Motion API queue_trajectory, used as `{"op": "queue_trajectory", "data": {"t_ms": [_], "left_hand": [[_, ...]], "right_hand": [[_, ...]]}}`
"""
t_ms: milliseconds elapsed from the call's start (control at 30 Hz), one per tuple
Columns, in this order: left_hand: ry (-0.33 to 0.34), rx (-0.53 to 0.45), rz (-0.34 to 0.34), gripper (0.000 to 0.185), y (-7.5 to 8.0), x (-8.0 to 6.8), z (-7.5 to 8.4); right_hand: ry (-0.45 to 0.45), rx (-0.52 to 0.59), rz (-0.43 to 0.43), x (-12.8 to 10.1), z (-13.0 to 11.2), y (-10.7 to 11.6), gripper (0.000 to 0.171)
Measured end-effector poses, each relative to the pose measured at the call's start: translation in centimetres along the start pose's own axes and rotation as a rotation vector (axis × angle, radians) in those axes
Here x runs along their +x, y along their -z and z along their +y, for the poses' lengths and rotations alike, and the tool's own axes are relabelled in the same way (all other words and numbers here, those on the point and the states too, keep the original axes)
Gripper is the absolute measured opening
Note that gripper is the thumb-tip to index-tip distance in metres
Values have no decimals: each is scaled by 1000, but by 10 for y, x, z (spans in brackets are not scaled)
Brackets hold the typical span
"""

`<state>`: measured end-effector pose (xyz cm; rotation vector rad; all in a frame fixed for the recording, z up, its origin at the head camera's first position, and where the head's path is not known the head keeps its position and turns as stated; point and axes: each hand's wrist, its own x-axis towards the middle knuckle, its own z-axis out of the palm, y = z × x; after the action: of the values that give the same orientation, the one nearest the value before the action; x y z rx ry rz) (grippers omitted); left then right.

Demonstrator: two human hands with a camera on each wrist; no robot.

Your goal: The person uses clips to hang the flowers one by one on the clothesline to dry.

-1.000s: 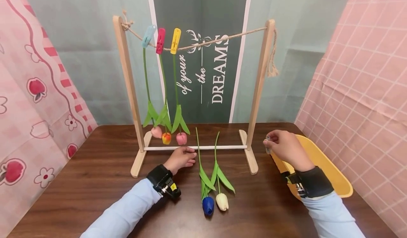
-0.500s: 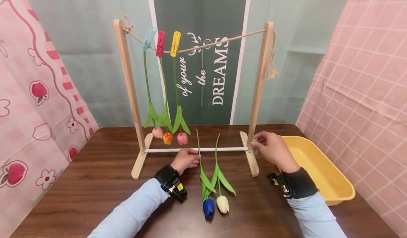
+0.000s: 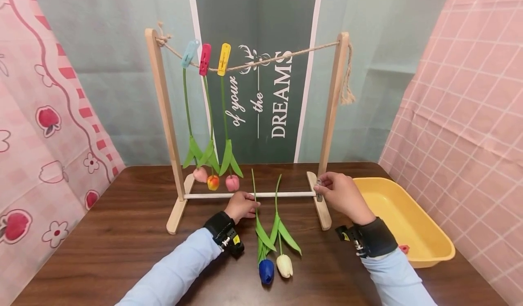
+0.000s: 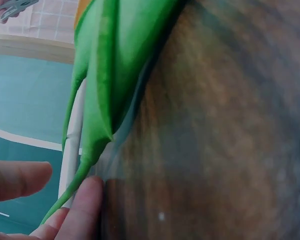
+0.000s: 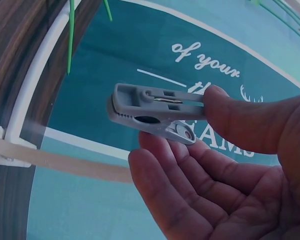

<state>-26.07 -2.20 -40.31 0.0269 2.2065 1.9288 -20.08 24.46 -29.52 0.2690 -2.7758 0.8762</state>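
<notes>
My right hand (image 3: 341,196) pinches a grey clothespin (image 5: 155,110) between thumb and fingers, near the right foot of the wooden rack. My left hand (image 3: 242,205) is at the upper stem of the blue tulip (image 3: 266,271), which lies on the table. In the left wrist view its fingertips (image 4: 85,205) touch the green stem (image 4: 72,187), while the thumb stands apart from it. A white tulip (image 3: 284,266) lies just right of the blue one. Three tulips hang head down from the rope (image 3: 282,57), held by a light blue clothespin (image 3: 189,54), a red clothespin (image 3: 205,59) and a yellow clothespin (image 3: 224,59).
The wooden rack (image 3: 328,124) carries the rope between two posts, with a white crossbar (image 3: 286,194) low down. A yellow tray (image 3: 425,219) stands at the right with a red piece (image 3: 403,249) in it. Patterned curtains flank the brown table (image 3: 122,233).
My right hand has moved left from the tray's edge to the rack's right foot, carrying the clothespin. My left hand has shifted slightly right, to the blue tulip's stem.
</notes>
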Motion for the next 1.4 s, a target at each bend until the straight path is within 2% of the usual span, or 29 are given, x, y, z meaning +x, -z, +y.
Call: {"op": "queue_trajectory", "data": {"t_ms": [267, 467, 633, 833, 1167, 1400], "left_hand": [[-45, 28, 14, 31, -3, -1, 0], [-51, 37, 20, 32, -2, -3, -1], [-65, 4, -21, 35, 3, -12, 2], [-114, -43, -71, 36, 10, -23, 11], [-216, -39, -137, 30, 21, -40, 33], [-254, -22, -136, 29, 25, -53, 47]], "right_hand": [[-23, 15, -27, 2, -5, -8, 22], [-19, 23, -30, 0, -7, -9, 21], [-22, 31, -26, -2, -9, -8, 22], [-12, 38, -12, -3, -11, -8, 24], [67, 77, 99, 0, -13, -10, 22], [128, 126, 182, 7, -24, -8, 19]]}}
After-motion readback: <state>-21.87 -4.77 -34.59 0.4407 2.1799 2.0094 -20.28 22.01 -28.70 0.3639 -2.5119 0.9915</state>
